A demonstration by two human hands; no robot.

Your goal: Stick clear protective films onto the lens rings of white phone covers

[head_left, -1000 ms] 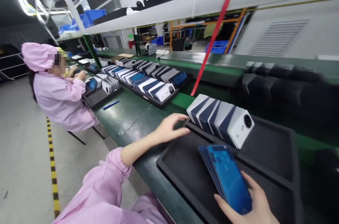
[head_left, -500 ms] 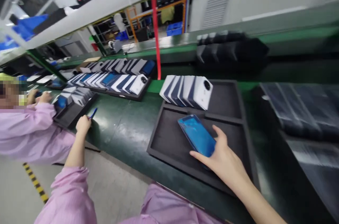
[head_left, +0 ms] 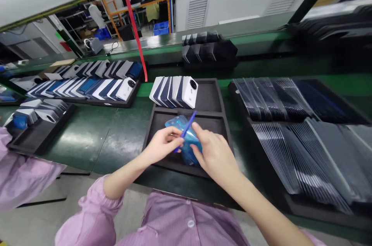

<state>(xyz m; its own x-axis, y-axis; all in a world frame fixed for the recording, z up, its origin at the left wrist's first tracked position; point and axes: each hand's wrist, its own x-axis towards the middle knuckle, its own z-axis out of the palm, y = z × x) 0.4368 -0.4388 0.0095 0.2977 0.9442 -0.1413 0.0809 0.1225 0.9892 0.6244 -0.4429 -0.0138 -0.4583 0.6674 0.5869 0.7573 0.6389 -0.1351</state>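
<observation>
My left hand (head_left: 162,143) is closed in a pinch on a slim blue pen-like stick (head_left: 190,122), held slanted over a phone. That phone (head_left: 189,156) has a glossy blue face and lies over the front compartment of a black foam tray (head_left: 210,92). Around its right side is my right hand (head_left: 217,155), thumb and forefinger gripping it; the other fingers are hidden. Both hands partly cover the phone. Behind it, in the tray's back compartment, a leaning row of white and dark blue phones (head_left: 174,90) shows a round black camera on the nearest one.
On the right stands a black tray of upright clear-and-dark sheets (head_left: 270,98). To the left are a long tray of phones (head_left: 99,89) and a smaller tray (head_left: 43,133). A red strap (head_left: 132,21) hangs behind the bench. A co-worker's pink sleeve (head_left: 20,172) is at the left edge.
My left hand has come from the far left with the blue stick to the phone. The view has swung to the right. My right hand stays at the phone.
</observation>
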